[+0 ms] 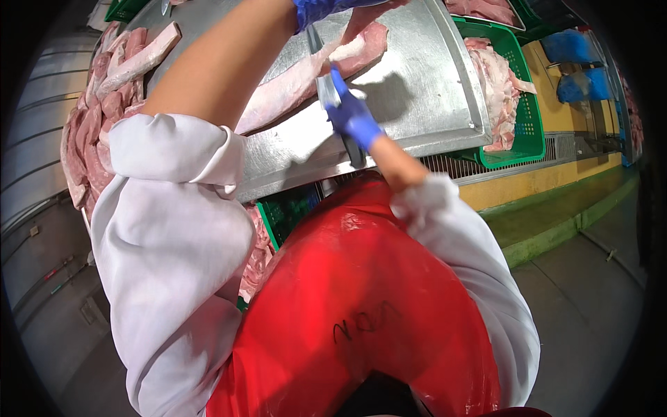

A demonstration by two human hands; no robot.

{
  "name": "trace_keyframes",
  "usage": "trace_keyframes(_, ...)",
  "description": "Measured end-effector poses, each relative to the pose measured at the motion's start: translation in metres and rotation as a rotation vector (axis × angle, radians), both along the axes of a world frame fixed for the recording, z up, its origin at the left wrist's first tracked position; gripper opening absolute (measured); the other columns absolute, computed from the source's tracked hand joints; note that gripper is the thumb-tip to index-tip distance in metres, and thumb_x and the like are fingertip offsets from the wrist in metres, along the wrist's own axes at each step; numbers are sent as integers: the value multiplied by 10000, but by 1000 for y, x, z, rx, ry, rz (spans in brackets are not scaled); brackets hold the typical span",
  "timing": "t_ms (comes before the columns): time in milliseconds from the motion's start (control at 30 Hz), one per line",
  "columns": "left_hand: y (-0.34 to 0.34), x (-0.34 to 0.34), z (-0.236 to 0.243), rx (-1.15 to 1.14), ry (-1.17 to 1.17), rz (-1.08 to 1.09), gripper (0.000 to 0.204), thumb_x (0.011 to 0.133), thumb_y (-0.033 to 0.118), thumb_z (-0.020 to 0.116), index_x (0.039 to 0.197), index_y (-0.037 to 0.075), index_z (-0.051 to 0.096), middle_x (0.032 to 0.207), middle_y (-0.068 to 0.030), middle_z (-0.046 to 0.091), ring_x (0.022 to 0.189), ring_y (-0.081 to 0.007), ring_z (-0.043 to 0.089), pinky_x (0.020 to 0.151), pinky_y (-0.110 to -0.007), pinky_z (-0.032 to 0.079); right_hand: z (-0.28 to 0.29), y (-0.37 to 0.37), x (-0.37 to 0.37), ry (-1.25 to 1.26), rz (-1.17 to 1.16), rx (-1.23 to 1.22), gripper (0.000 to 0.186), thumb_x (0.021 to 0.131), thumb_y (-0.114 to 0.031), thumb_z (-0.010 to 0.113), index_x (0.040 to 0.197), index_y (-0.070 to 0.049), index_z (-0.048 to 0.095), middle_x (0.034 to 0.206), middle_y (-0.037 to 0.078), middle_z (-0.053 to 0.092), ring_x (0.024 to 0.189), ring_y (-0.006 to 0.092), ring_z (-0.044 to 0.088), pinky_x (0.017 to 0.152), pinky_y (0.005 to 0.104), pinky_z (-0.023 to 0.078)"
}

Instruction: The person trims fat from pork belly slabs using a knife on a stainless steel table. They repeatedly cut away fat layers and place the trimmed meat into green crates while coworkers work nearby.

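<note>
My left hand (316, 10), in a blue glove, is at the top edge, pinching the end of a raised strip of pork (360, 19); its fingers are partly cropped. My right hand (351, 112), also blue-gloved, grips a knife (323, 87), index finger along the metal near the blade, dark handle pointing toward me. The blade lies across a long, pale pink piece of pork (281, 97) on the steel tray (451, 111), where the raised strip meets it.
Piled pork (97, 139) lines the left. A green crate (528, 132) of trimmings stands right, blue bags (570, 59) beyond it. Another green crate (278, 219) with meat sits below the tray's near edge, beside my red apron (361, 278). A raised green ledge (556, 222) runs lower right.
</note>
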State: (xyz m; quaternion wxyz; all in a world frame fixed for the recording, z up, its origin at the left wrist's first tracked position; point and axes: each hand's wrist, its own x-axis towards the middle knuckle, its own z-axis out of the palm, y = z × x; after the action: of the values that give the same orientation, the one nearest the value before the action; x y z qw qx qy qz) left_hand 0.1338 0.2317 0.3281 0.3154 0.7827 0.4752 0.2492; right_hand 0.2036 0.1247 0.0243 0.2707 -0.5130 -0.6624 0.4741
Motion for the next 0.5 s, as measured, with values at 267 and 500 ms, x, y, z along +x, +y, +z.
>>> trace_keyframes(267,-27,-31,23,53,6,50,184,834,167,598,771,21,691,691,-101,669,651,-179,654,633,-307,524,10,-111,-15,83,123,-289,929,876,-113,530,1627,-235,-3,981,297,679,741,384,699,703,457,560)
trace_keyframes(500,-17,-47,39,248,76,-56,178,797,160,579,724,43,691,742,-105,674,699,-218,677,672,-325,538,1,-49,-70,141,72,-116,876,890,-105,522,1613,-108,29,1172,339,598,877,470,669,783,494,567)
